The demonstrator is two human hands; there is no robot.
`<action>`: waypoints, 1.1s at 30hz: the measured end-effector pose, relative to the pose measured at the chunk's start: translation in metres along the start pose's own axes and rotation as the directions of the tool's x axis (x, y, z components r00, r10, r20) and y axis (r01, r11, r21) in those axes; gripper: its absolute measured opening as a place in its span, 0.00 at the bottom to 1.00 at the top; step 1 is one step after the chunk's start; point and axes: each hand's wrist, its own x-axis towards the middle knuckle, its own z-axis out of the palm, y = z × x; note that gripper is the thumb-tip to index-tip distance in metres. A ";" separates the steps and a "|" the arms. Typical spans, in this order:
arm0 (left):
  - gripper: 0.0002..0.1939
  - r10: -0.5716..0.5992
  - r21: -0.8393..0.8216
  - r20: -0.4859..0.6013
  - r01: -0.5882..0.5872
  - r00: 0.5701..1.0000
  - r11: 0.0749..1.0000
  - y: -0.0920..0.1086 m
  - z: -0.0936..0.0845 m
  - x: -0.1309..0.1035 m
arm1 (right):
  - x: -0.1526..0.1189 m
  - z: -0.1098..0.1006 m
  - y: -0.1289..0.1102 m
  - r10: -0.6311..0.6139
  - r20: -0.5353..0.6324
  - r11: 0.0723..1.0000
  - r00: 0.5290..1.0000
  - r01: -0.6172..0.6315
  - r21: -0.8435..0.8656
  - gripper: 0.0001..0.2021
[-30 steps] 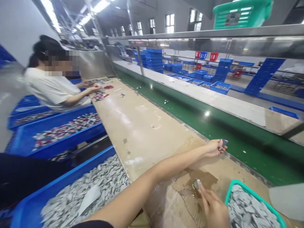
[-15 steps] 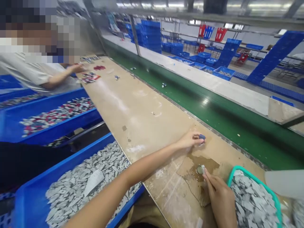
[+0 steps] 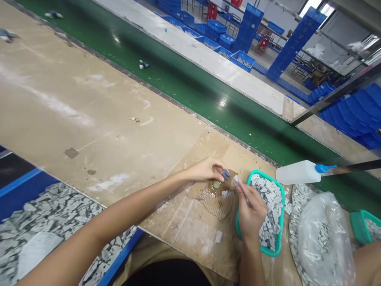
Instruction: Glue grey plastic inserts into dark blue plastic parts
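My left hand (image 3: 210,171) pinches a small blue-grey piece (image 3: 225,175) between thumb and fingertips, just above the table. Close by on the right, my right hand (image 3: 253,208) grips a small pale grey piece (image 3: 236,180) at its fingertips. The two pieces are near each other but apart. Below them a shiny wet patch (image 3: 208,194) spreads over a brown cardboard sheet, with a small round greenish disc (image 3: 216,185) in it. A teal basket (image 3: 281,222) of flat grey-white pieces stands beside my right hand. Another pale piece (image 3: 218,236) lies on the table nearer me.
A white squeeze bottle (image 3: 297,172) with a blue nozzle lies behind the basket. To the right are a clear plastic bag (image 3: 327,238) and a second teal basket (image 3: 358,226). A blue bin (image 3: 119,258) of grey pieces sits lower left. A green belt (image 3: 178,83) runs beyond the table.
The view has swung right and down. My right hand has lifted its pale piece off the wet patch, and my left hand has brought the blue-grey piece close to it.
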 end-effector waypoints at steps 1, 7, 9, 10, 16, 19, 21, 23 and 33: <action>0.13 -0.004 0.000 0.024 0.004 1.000 1.000 0.000 0.003 -0.001 | 0.000 0.000 0.001 -0.010 0.004 1.000 1.000 0.010 0.011 0.15; 0.15 -0.029 -0.020 0.053 0.030 0.998 0.999 0.006 0.014 -0.006 | 0.000 0.001 0.002 -0.023 0.069 0.997 0.997 0.019 0.069 0.17; 0.16 -0.025 -0.018 0.060 0.026 0.998 0.999 0.007 0.015 -0.007 | -0.001 0.000 0.002 -0.019 0.081 0.998 0.997 0.013 0.068 0.18; 0.16 -0.020 -0.015 0.060 0.021 0.998 1.000 0.007 0.016 -0.007 | -0.001 0.000 0.002 -0.020 0.087 0.998 0.996 0.014 0.066 0.18; 0.14 0.001 0.009 0.027 -0.001 1.000 1.000 0.006 0.020 -0.008 | -0.002 0.000 0.007 -0.043 0.108 0.998 0.993 0.039 0.042 0.19; 0.12 0.027 0.041 -0.031 -0.025 0.999 0.999 0.010 0.026 -0.012 | -0.003 0.000 0.007 -0.035 0.133 0.999 0.991 0.032 0.026 0.20; 0.11 0.051 0.077 -0.073 -0.046 0.996 0.996 0.012 0.030 -0.014 | -0.003 0.001 0.008 -0.032 0.150 0.999 0.988 0.031 0.010 0.20; 0.11 0.063 0.115 -0.105 -0.051 0.993 0.992 0.012 0.033 -0.015 | -0.002 0.003 0.008 -0.038 0.158 0.999 0.987 0.039 -0.005 0.20; 0.16 0.012 0.408 -0.214 0.079 0.977 0.910 -0.002 0.040 -0.017 | -0.016 -0.007 0.038 -0.004 0.310 0.993 0.951 0.040 -0.110 0.13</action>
